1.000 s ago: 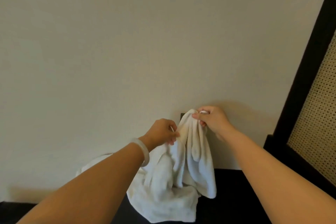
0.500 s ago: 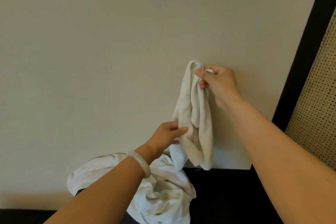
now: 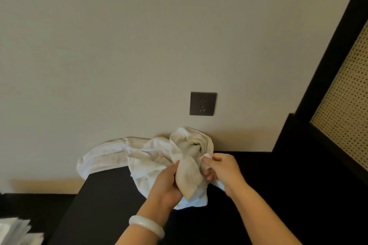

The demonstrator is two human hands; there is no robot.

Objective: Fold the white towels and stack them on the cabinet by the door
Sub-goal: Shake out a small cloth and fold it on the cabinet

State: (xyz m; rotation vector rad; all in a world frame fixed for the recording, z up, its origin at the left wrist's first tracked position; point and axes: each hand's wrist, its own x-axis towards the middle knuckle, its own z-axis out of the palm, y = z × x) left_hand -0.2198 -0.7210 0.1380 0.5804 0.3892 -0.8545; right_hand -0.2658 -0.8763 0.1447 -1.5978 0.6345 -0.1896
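Low in the frame's centre, on the black cabinet top (image 3: 111, 195), a crumpled white cotton towel (image 3: 187, 167) lies bunched; the left hand (image 3: 166, 184) grips its fold while the right hand (image 3: 221, 169) pinches an edge, probably hunting a corner to spread it flat.

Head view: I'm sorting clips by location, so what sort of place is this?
Probably a hotel room or bedroom, though I can't be sure: a dark wall socket in a plain beige wall, a dark-framed cane panel on the right, and crumpled white towels heaped on a black cabinet top.
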